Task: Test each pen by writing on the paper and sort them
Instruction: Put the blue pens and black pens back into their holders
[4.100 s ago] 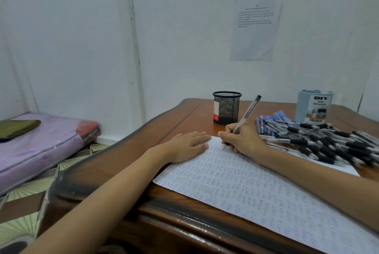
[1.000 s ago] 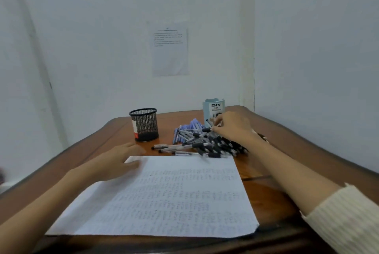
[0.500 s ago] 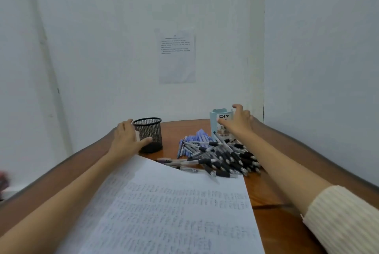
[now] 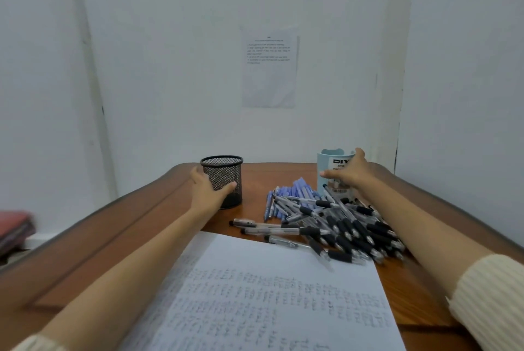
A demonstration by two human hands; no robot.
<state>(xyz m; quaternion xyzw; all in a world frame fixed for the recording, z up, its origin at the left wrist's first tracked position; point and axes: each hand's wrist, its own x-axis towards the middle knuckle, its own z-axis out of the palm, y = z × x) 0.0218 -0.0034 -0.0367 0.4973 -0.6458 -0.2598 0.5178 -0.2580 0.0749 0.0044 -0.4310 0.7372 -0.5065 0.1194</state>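
A sheet of paper point(image 4: 272, 299) covered in small written marks lies at the table's near edge. Beyond it sprawls a heap of pens point(image 4: 340, 226) with black grips, and a smaller group of blue pens point(image 4: 295, 194) lies behind. My left hand point(image 4: 208, 190) grips the black mesh pen cup point(image 4: 226, 172) from its left side, thumb across the front. My right hand point(image 4: 350, 170) grips the light blue desk organizer point(image 4: 330, 162) at the back right, fingers round its right side and thumb across its front. Neither hand holds a pen.
The wooden table point(image 4: 136, 226) has a raised rounded edge and stands in a corner of white walls. A printed notice point(image 4: 269, 67) is stuck to the back wall. A pink mattress edge point(image 4: 12, 227) shows at the far left, below table height.
I was writing with a pen, then my right hand went to the pen heap. Now both hands have reached forward: left onto the mesh cup, right onto the blue organizer.
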